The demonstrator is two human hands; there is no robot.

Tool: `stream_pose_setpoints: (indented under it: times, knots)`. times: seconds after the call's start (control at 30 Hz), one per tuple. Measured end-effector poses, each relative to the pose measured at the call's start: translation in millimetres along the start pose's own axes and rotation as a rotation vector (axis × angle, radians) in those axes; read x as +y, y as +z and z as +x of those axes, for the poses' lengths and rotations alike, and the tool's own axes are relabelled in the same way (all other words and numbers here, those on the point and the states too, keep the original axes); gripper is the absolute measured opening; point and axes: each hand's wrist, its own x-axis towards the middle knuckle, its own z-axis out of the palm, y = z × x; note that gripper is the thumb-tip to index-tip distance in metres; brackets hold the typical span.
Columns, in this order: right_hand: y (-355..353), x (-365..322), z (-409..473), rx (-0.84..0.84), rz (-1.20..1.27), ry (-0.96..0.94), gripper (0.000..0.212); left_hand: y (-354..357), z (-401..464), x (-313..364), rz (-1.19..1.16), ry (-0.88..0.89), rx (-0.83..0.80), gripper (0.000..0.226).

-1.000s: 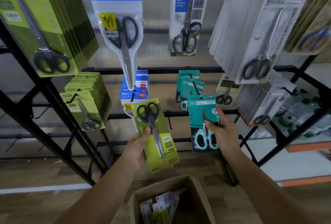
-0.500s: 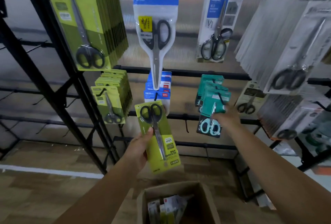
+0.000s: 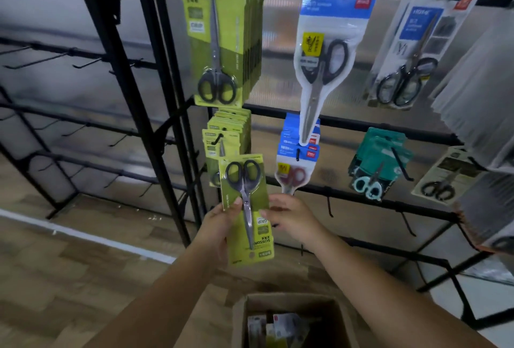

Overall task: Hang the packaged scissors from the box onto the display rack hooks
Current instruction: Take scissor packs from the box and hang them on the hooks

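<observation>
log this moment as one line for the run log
left hand: grips green scissors pack, upside down | right hand: touches pack's right edge | teal pack: on hook | box: more packs inside
</observation>
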Motion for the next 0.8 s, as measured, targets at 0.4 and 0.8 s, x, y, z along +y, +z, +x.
stream_pose_setpoints:
  times: [0.4,0.8]
  knots:
    - [51.5,-17.9,30.0,0.172,-0.175,-0.194,0.036,-74.2,14.2,66.0,0.066,0.266,0.044,0.019]
    - [101.6,-51.2,26.9,0.146,0.628,0.061,0.043,-96.1,30.0,74.3,-0.469,0.043,-0.100,0.018]
